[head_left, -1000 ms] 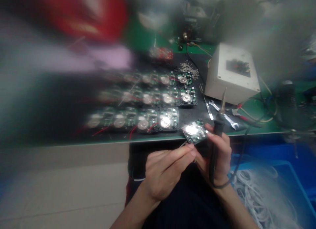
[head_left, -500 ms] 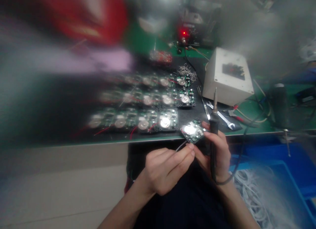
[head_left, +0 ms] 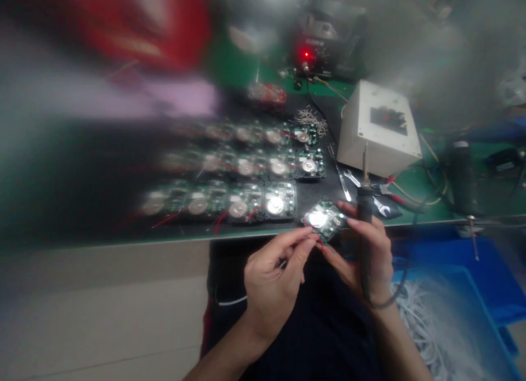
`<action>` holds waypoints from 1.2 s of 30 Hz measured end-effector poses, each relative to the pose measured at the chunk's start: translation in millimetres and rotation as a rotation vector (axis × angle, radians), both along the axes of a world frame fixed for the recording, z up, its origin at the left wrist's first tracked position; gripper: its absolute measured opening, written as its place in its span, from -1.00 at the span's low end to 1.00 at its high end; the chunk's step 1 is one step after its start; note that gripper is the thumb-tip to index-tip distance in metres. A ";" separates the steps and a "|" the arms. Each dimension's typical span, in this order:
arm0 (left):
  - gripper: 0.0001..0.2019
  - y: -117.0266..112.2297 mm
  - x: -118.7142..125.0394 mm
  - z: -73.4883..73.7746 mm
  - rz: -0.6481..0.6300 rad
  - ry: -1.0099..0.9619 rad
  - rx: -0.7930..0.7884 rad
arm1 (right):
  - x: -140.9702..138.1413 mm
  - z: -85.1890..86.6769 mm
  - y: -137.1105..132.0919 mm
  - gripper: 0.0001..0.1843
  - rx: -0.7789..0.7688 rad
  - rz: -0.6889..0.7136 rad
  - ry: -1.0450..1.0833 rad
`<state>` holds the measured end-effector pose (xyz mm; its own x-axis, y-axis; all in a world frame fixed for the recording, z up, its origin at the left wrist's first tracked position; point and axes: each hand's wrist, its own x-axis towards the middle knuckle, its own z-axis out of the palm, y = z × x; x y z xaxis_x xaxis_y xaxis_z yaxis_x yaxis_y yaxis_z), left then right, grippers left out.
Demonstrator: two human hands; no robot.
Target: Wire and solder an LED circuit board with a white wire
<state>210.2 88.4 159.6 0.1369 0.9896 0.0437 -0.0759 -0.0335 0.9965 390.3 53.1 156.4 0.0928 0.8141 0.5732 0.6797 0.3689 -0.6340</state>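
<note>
A circuit board (head_left: pixel 333 217) with a shiny round metal part is tilted at the bench's front edge. My right hand (head_left: pixel 376 249) grips its right side with the fingers and also holds a soldering iron (head_left: pixel 365 222), tip up, across the hand. Pinched at the board's lower left corner, my left hand (head_left: pixel 275 277) holds a thin cable (head_left: pixel 232 302) whose pale length trails out below the wrist side. A short red wire (head_left: pixel 321 245) shows by the fingertips. Whether the wire touches the board I cannot tell.
Rows of similar boards (head_left: pixel 280 200) lie on a black mat to the left. Tweezers (head_left: pixel 339 173), a wrench (head_left: pixel 382 207), red-handled pliers (head_left: pixel 396 197) and a white box (head_left: pixel 378 129) stand right. Small metal pins (head_left: pixel 312 121) lie behind. A blue bin (head_left: pixel 489 299) holds coiled cables.
My left hand has turned and drawn its fingers together at the board's corner; the red wire and trailing cable now show. My right hand, board and soldering iron have shifted slightly right.
</note>
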 end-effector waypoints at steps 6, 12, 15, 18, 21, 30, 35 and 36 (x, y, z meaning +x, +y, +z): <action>-0.89 -5.9 3.8 1.8 0.132 0.061 -0.074 | -3.7 2.4 -3.3 -0.31 0.006 -0.031 -0.023; -0.75 -3.9 2.3 4.0 0.155 0.268 0.273 | -3.6 -0.1 -4.5 -0.30 -0.006 -0.038 -0.001; -0.71 -2.8 0.8 5.3 0.124 0.316 0.313 | -3.3 -0.6 -4.9 -0.32 0.006 -0.045 -0.002; -0.72 -2.4 0.6 7.8 0.080 0.336 0.322 | -3.2 -1.1 -4.9 -0.32 0.013 -0.050 0.004; -0.76 -1.6 2.5 10.6 0.035 0.338 0.306 | -2.7 -2.2 -4.7 -0.30 0.010 -0.049 0.004; -0.81 1.6 0.8 15.8 -0.033 0.382 0.299 | -1.3 0.5 -5.2 -0.35 0.008 -0.050 -0.028; -0.81 3.1 -2.4 5.7 -0.105 0.363 0.264 | -1.2 5.6 -5.5 -0.35 -0.010 -0.035 -0.041; -0.82 3.2 -2.5 3.4 -0.105 0.364 0.270 | -0.1 7.0 -6.0 -0.34 -0.021 -0.033 -0.042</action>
